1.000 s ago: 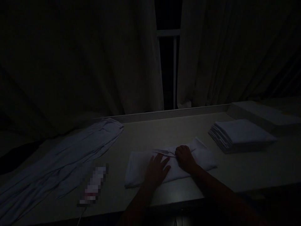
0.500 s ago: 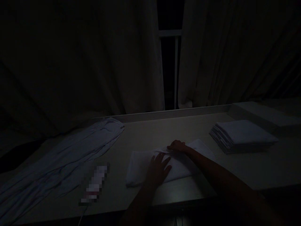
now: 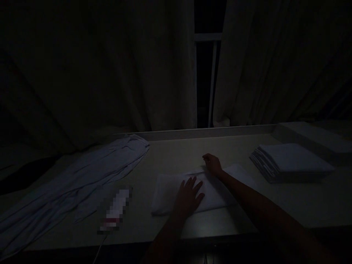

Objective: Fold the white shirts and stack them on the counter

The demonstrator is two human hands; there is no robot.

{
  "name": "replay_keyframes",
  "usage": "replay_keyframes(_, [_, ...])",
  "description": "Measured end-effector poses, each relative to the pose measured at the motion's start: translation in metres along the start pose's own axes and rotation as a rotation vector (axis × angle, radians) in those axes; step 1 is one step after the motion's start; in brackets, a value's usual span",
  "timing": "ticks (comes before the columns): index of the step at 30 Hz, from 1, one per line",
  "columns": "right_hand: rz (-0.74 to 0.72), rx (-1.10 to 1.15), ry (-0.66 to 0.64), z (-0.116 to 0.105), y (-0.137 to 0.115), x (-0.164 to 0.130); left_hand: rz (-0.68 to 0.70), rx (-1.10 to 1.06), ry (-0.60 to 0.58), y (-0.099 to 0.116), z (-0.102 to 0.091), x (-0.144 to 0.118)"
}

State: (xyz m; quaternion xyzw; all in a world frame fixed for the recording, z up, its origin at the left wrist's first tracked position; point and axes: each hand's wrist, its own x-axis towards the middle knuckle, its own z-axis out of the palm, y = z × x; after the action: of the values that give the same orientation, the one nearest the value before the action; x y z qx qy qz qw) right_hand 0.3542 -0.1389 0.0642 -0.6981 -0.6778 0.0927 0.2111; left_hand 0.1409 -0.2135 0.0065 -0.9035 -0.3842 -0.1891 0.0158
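While our left hand [image 3: 188, 196] lies flat with the fingers spread on the white cloth [image 3: 176, 190], that cloth sits folded on the table [image 3: 170, 154] near its front edge, right before us. We judge the spread palm is there to pin the folded layers so they do not slide or spring apart. Our right hand [image 3: 212, 164] reaches over to the cloth's far edge, with the forearm crossing its right half. The fingers look curled together at that edge, as if pinching or pressing a fold, but in this dim light we cannot tell whether they actually grip fabric or only rest on it.

To the right, well apart from the cloth, stands a neat stack of folded cloths [image 3: 291, 161], squared up and set out of the working space. Behind it lies a long pale slab or box [image 3: 310, 134] along the table's back corner. To the left, a long bluish sheet [image 3: 77, 179] lies loosely rumpled across the table, stretching from the back rail towards the front left corner. Between the sheet and the cloth sits a small blurred object [image 3: 115, 209] with a thin cord trailing off the front edge. Dark curtains [image 3: 110, 66] hang behind the table, parted at a narrow gap where a window frame [image 3: 211, 73] shows.
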Motion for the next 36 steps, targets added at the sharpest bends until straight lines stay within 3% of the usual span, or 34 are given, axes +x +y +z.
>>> replay_keyframes(3, [-0.002, -0.026, 0.104, -0.006, 0.015, -0.03, -0.001, 0.004, -0.008, -0.001, 0.001, 0.001])
replay_keyframes(9, [-0.293, -0.204, -0.063, 0.021, 0.035, -0.097, 0.004, 0.022, -0.045, -0.002, 0.004, 0.003])
replay_keyframes(15, [-0.063, -0.259, 0.052, 0.043, 0.04, -0.108, -0.058, 0.024, -0.113, -0.006, 0.009, 0.009])
replay_keyframes(19, [-0.059, -0.23, 0.005, 0.035, 0.04, -0.103, -0.157, -0.016, -0.154, -0.014, 0.007, 0.031])
replay_keyframes(21, [-0.045, -0.227, 0.046, 0.023, 0.045, -0.096, -0.229, -0.065, -0.162, -0.02, 0.004, 0.047])
replay_keyframes(23, [0.048, -0.244, 0.152, 0.006, 0.059, -0.086, -0.296, -0.127, -0.178, -0.026, 0.003, 0.063])
replay_keyframes(26, [0.346, -0.209, 0.279, -0.022, 0.097, -0.076, -0.319, -0.207, -0.211, -0.032, 0.006, 0.085])
replay_keyframes(29, [0.586, -0.025, 0.209, -0.04, 0.139, -0.076, -0.311, -0.267, -0.214, -0.031, 0.013, 0.1])
replay_keyframes(32, [0.577, 0.093, 0.127, -0.046, 0.165, -0.083, -0.338, -0.302, -0.204, -0.027, 0.021, 0.109])
replay_keyframes(36, [0.508, 0.144, 0.173, -0.039, 0.175, -0.087, -0.372, -0.289, -0.18, -0.025, 0.025, 0.114])
